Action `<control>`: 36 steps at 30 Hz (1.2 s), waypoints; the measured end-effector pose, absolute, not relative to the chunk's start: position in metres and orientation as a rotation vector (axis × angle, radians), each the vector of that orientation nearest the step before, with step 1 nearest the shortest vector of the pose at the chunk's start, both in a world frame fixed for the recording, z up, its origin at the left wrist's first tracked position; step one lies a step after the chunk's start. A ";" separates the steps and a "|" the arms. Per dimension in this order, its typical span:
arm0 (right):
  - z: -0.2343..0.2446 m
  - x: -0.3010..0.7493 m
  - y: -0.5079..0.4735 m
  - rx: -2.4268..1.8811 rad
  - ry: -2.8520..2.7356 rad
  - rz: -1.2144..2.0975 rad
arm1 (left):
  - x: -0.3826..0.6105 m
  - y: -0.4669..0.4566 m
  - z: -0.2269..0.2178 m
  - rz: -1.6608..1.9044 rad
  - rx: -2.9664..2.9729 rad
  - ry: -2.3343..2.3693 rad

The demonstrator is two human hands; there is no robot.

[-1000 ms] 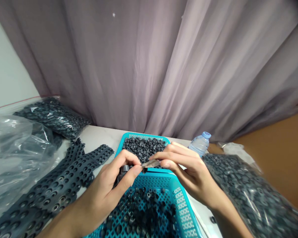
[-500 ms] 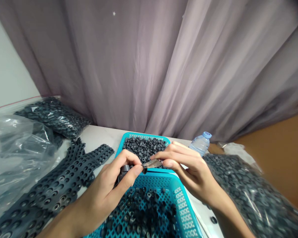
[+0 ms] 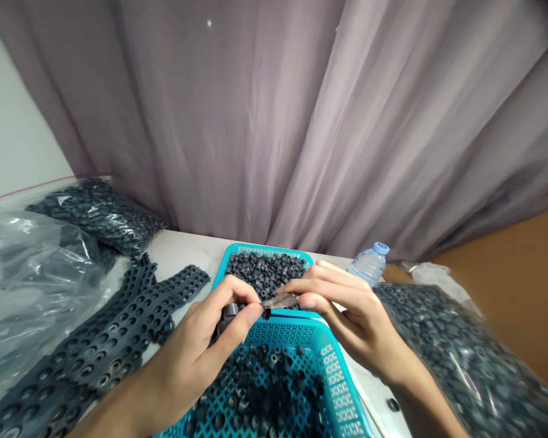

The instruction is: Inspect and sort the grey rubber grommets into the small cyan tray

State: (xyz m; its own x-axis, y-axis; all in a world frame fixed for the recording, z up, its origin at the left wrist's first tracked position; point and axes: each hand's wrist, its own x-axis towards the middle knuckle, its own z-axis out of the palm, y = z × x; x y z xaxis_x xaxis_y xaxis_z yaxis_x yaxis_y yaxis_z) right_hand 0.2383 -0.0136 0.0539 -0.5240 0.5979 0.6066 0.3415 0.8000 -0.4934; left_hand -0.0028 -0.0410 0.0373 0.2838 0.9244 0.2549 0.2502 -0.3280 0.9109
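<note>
My left hand (image 3: 198, 340) is closed around several small black rubber pieces (image 3: 231, 310). Between its thumb and index finger it pinches one black ring-like piece (image 3: 267, 314), mostly covered by the fingertips. A short, pointed grey metal blade (image 3: 281, 300) is gripped between the thumb and fingers of my right hand (image 3: 363, 319). Its tip touches or lies right beside the pinched piece. Both hands are above a turquoise basket (image 3: 342, 380) with loose black pieces in it. Just behind, a second turquoise basket (image 3: 219, 272) is filled with similar pieces.
Perforated black rubber strips (image 3: 119, 334) lie at left, near clear bags of black pieces (image 3: 100, 210). At right are a water bottle (image 3: 369, 264), a large filled bag (image 3: 466, 347) and a loose black ring (image 3: 393, 404) on the white table (image 3: 182, 240). A curtain (image 3: 256, 121) hangs behind.
The blade has turned slightly at the pinched black piece. Both hands stay in almost the same place.
</note>
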 end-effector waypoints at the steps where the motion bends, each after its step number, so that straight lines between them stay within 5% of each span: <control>1: 0.054 0.238 -0.013 -0.691 -2.169 0.398 | -0.003 -0.041 0.037 1.076 1.764 1.070; 36: 0.061 0.251 -0.016 -0.749 -2.151 0.350 | -0.004 -0.037 0.036 1.005 1.776 1.108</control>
